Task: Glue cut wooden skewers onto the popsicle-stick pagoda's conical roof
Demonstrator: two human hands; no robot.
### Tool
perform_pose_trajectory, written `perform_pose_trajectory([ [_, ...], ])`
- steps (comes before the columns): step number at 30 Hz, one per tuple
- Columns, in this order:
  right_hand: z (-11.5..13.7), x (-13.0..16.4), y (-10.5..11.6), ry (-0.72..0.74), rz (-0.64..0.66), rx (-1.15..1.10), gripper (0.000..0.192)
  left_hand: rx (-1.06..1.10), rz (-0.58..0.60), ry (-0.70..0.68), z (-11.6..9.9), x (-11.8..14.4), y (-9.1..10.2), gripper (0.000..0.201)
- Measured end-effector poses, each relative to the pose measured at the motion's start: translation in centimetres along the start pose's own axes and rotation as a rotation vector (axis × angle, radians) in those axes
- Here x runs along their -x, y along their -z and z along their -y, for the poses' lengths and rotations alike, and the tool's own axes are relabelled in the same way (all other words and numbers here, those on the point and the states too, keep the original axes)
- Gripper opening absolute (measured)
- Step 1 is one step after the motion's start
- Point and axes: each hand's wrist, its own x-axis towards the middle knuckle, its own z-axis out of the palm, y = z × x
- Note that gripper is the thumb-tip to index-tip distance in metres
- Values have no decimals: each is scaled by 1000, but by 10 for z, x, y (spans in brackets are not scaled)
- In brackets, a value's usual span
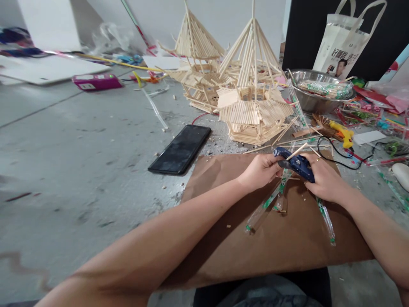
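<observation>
Both bare forearms run up from the bottom of the frame and meet at centre right, above a brown sheet of cardboard (223, 238) that lies on the grey floor. At that meeting point the right hand (324, 183) is wrapped around a dark blue hot-glue gun (295, 163), its fingers clenched on the body, while the left hand (262, 170) comes in from the left with its fingertips pinched at the gun's nozzle end, touching it; a thin bamboo stick (298, 150) crosses over the gun there, though which fingers grip it I cannot tell. Under the hands lie clear chopstick wrappers with green print (271, 199), one more trailing toward the lower right. Just above, at upper centre, stands a pagoda model of bamboo sticks (254, 102) with a second pagoda model (198, 64) behind it to the left. A black phone (181, 149) lies left of the cardboard, and a yellow glue gun (343, 133) and a steel bowl (306, 100) sit at upper right. For gluing a stick well, I judge it best to keep the fingertips off the hot tip, lay a small bead only where the stick meets its neighbour, and hold the stick steady over the cardboard so drips land there and not on the wrappers.
</observation>
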Motion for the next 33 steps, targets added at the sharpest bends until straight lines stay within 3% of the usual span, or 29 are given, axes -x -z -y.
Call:
perform_pose_trajectory([
  [13, -2, 1, -1, -29, -3, 61, 56, -99, -56, -136, 2, 0, 1, 27],
  [33, -2, 1, -1, -33, 17, 80, 55, -134, -79, -172, 1, 0, 2, 25],
])
